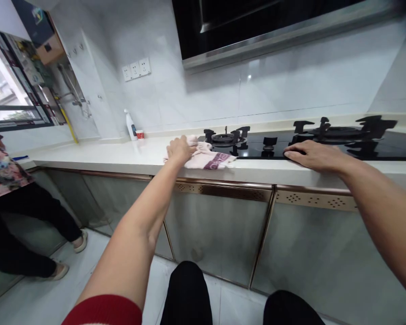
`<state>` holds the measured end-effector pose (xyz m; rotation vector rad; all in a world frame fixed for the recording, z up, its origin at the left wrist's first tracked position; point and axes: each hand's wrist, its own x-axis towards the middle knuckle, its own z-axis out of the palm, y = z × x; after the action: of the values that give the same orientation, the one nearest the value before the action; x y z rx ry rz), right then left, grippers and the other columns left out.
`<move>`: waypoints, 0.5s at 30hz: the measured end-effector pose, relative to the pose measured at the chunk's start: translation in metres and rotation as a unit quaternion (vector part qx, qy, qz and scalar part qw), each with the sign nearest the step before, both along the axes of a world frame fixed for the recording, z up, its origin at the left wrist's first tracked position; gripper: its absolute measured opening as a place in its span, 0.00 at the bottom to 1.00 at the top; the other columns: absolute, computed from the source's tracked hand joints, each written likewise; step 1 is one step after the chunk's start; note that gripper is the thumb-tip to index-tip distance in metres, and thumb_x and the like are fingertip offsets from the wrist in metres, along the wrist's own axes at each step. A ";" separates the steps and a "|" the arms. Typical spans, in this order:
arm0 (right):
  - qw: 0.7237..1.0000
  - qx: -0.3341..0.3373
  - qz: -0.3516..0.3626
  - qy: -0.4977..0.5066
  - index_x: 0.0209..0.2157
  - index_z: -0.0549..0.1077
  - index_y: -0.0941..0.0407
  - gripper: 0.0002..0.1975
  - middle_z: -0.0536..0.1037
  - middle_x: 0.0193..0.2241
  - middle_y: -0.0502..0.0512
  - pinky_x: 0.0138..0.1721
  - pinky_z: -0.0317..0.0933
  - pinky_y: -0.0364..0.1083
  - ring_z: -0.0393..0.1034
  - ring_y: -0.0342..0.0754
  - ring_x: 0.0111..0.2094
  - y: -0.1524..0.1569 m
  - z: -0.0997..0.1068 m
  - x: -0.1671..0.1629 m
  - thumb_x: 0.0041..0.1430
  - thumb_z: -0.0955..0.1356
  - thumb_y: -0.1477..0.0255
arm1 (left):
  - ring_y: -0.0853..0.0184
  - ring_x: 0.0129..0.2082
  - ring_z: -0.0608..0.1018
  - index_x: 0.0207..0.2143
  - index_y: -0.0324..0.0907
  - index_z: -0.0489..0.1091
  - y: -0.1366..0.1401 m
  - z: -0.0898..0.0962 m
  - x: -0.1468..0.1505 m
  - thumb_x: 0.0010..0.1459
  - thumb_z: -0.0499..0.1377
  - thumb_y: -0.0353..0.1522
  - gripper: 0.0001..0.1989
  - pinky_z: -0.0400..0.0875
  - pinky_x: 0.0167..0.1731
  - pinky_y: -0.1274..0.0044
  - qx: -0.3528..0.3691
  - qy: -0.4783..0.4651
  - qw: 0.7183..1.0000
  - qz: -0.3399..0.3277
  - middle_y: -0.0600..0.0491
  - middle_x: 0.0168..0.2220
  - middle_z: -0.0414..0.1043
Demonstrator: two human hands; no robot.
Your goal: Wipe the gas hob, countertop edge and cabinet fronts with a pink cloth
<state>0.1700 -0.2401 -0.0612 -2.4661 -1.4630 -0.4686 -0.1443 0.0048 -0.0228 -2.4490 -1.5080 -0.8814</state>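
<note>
My left hand is on a pale pink towel with a purple patterned band, its fingers bent over the bunched cloth. The towel lies crumpled on the white countertop, beside the left end of the black glass gas stove. One corner of it reaches the counter's front edge. My right hand rests on the stove's front edge with its fingers stretched out and nothing seen in it. A black knob stands to its left, and another dark part behind it is partly hidden.
A white bottle and a small red-and-white container stand against the wall. Overhead hangs a black range hood. Glass-fronted cabinets line the counter's underside. Another person stands at the far left.
</note>
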 end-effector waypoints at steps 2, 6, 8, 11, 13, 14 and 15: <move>0.999 -0.015 -0.008 0.037 0.56 0.74 0.47 0.32 0.71 0.59 0.59 0.56 0.59 0.68 0.62 0.63 0.62 -0.001 0.002 -0.004 0.61 0.53 0.51 | 0.51 0.54 0.73 0.53 0.44 0.67 0.008 0.000 -0.021 0.58 0.57 0.50 0.26 0.67 0.49 0.65 0.004 -0.006 0.999 0.036 0.40 0.54 0.73; 0.998 -0.022 -0.013 0.057 0.57 0.73 0.47 0.32 0.69 0.61 0.59 0.58 0.56 0.68 0.60 0.63 0.63 -0.002 0.005 -0.009 0.61 0.52 0.51 | 0.52 0.55 0.71 0.52 0.46 0.67 0.007 -0.006 -0.045 0.58 0.55 0.52 0.26 0.65 0.51 0.65 0.017 -0.007 0.998 0.058 0.42 0.55 0.72; 0.998 -0.018 -0.013 0.055 0.57 0.73 0.47 0.31 0.70 0.60 0.60 0.57 0.57 0.69 0.61 0.64 0.62 -0.002 0.005 -0.009 0.61 0.53 0.52 | 0.52 0.54 0.72 0.51 0.46 0.67 0.001 -0.010 -0.049 0.59 0.55 0.52 0.25 0.64 0.51 0.65 0.039 -0.001 0.998 0.051 0.43 0.53 0.73; 0.998 -0.007 -0.011 0.056 0.56 0.73 0.48 0.31 0.70 0.60 0.61 0.56 0.58 0.69 0.63 0.64 0.61 0.000 0.004 -0.008 0.62 0.53 0.52 | 0.52 0.53 0.72 0.49 0.47 0.67 -0.008 -0.014 -0.049 0.59 0.54 0.52 0.24 0.64 0.50 0.65 0.066 0.008 0.997 0.042 0.44 0.51 0.74; 0.998 -0.003 -0.014 0.059 0.56 0.73 0.48 0.30 0.70 0.60 0.61 0.56 0.58 0.69 0.63 0.64 0.60 0.001 0.003 -0.007 0.62 0.54 0.52 | 0.52 0.53 0.72 0.49 0.47 0.67 -0.012 -0.015 -0.048 0.59 0.53 0.52 0.24 0.64 0.50 0.65 0.066 0.016 0.997 0.038 0.44 0.51 0.74; 0.998 -0.002 -0.015 0.060 0.55 0.73 0.47 0.30 0.70 0.59 0.61 0.56 0.58 0.69 0.63 0.64 0.60 0.001 0.003 -0.007 0.62 0.54 0.52 | 0.52 0.53 0.72 0.49 0.47 0.67 -0.014 -0.015 -0.047 0.59 0.54 0.52 0.24 0.63 0.50 0.65 0.063 0.019 0.997 0.036 0.44 0.51 0.74; 0.998 -0.001 -0.015 0.060 0.55 0.74 0.47 0.30 0.71 0.59 0.61 0.55 0.58 0.69 0.63 0.65 0.60 0.001 0.003 -0.007 0.62 0.54 0.52 | 0.52 0.53 0.72 0.49 0.47 0.67 -0.016 -0.015 -0.046 0.59 0.54 0.52 0.23 0.63 0.50 0.65 0.060 0.021 0.997 0.033 0.44 0.51 0.74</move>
<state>0.1634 -0.2392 -0.0583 -2.4739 -1.3814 -0.3195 -0.1907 -0.0107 -0.0380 -2.3048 -1.4676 -0.8766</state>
